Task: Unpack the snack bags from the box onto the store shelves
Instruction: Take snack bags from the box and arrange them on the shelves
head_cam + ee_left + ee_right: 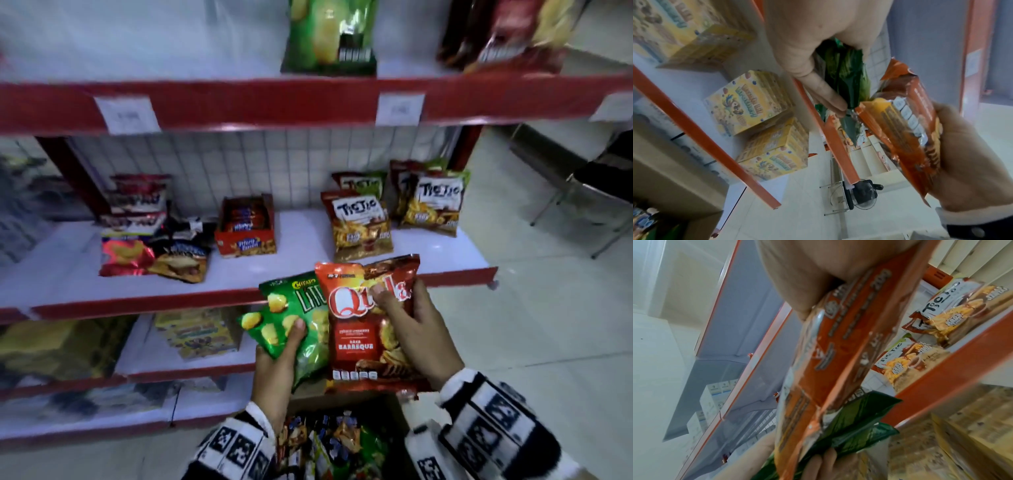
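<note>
A red-edged shelf (pixel 144 303) with a white deck runs across the head view, backed by a white grid panel (pixel 260 164). At its left end lies a heap of red and dark bags (pixel 150 240). Right of them stands a red tray (pixel 246 229) of biscuit packs, then four Tic Tac bags (pixel 363 222) propped upright in two rows near the right end.

The left hand (pixel 277 370) grasps a green bag (pixel 294 318), thumb over its front and fingers (pixel 824 91) curled behind it. The bag is held in the air in front of the shelf's red lip, just left of the other bag and partly tucked behind it. The right hand (pixel 418 332) grips a red Qtela bag (pixel 363 325), thumb pressed on the front and fingers wrapped round its right edge. That bag stands upright in the air, its top level with the shelf edge, just below the nearest Tic Tac bag.

Above, a higher shelf (pixel 308 102) carries white price tags, a green bag and a dark red one. Below the fingers of the left hand, a lower shelf holds yellow boxes (pixel 748 104). Under both wrists sits the open box (pixel 335 442), with more bags inside. To the right is pale tiled floor (pixel 534 308) and the metal legs of a chair (pixel 589 212).
</note>
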`<state>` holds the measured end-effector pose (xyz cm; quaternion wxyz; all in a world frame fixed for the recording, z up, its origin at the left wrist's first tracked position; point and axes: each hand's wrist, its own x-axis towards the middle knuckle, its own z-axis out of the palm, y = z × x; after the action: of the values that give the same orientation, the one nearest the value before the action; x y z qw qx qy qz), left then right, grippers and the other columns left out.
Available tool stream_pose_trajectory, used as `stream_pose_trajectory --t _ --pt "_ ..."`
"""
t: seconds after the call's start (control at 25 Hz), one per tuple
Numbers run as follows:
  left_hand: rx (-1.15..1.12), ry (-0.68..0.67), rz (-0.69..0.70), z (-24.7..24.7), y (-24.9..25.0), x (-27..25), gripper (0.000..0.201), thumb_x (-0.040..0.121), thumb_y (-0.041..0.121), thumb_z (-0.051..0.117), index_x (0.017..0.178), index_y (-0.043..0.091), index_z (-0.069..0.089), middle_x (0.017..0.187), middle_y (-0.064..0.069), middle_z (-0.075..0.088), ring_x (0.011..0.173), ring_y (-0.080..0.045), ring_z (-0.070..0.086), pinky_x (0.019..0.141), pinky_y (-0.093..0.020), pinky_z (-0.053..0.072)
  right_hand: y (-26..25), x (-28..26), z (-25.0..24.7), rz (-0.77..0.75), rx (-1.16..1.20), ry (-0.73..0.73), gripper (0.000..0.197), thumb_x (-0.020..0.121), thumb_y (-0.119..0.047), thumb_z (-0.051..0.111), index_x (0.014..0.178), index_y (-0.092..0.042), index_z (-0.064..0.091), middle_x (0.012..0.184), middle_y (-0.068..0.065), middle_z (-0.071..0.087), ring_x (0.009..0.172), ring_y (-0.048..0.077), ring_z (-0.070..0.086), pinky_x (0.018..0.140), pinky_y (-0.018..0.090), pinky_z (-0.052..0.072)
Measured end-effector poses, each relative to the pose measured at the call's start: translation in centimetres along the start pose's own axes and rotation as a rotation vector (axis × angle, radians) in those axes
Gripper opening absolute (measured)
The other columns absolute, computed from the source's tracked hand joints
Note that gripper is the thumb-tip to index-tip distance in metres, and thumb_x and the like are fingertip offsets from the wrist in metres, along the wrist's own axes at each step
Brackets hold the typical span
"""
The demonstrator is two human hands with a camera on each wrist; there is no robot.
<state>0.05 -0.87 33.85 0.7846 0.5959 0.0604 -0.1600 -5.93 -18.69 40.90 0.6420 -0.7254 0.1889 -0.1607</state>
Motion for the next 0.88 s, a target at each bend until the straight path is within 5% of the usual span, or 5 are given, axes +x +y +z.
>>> stream_pose_trajectory --t 0.24,0.44,0.68,0.88 --pt "0.022 -0.096 0.12 0.9 7.9 -2.1 0.059 0.069 0.041 0.075 0.123 0.033 0.054 0.114 0.008 0.07 0.106 -0.015 0.066 0.092 -0.042 0.052 -8.3 -1.4 -0.6 0.0 0.069 0.007 0.049 0.066 -0.059 0.065 0.109 -0.037 0.053 0.104 -0.007 0.072 0.086 0.01 0.072 0.076 0.036 0.059" --pt "0.065 -0.243 0.226 1.4 13.4 -3.0 0.07 0.063 0.048 0.08 0.125 0.028 0.053 0.115 0.006 0.069 0.104 -0.015 0.067 0.089 -0.038 0.054 -13.7 -2.1 -0.8 -0.068 0.119 0.081 0.063 0.062 -0.062 0.068 0.117 -0.036 0.051 0.102 -0.003 0.074 0.085 0.019 0.073 0.077 0.044 0.059" --pt "0.106 -0.415 0.389 3.4 20.6 -2.9 0.064 0.064 0.038 0.072 0.123 0.022 0.054 0.106 0.007 0.072 0.094 -0.004 0.069 0.068 -0.016 0.054 -20.9 -1.8 -3.6 -0.192 0.17 0.152 0.06 0.066 -0.058 0.072 0.116 -0.03 0.054 0.101 -0.003 0.074 0.085 0.022 0.073 0.064 0.031 0.058" --pt "0.122 -0.507 0.49 6.9 25.8 -2.1 0.053 0.07 0.03 0.068 0.119 0.017 0.055 0.098 0.012 0.074 0.088 -0.004 0.07 0.063 -0.012 0.052 -29.1 2.8 -10.4 -0.373 0.216 0.312 0.058 0.069 -0.051 0.072 0.119 -0.027 0.054 0.102 0.002 0.074 0.087 0.023 0.072 0.071 0.039 0.059"
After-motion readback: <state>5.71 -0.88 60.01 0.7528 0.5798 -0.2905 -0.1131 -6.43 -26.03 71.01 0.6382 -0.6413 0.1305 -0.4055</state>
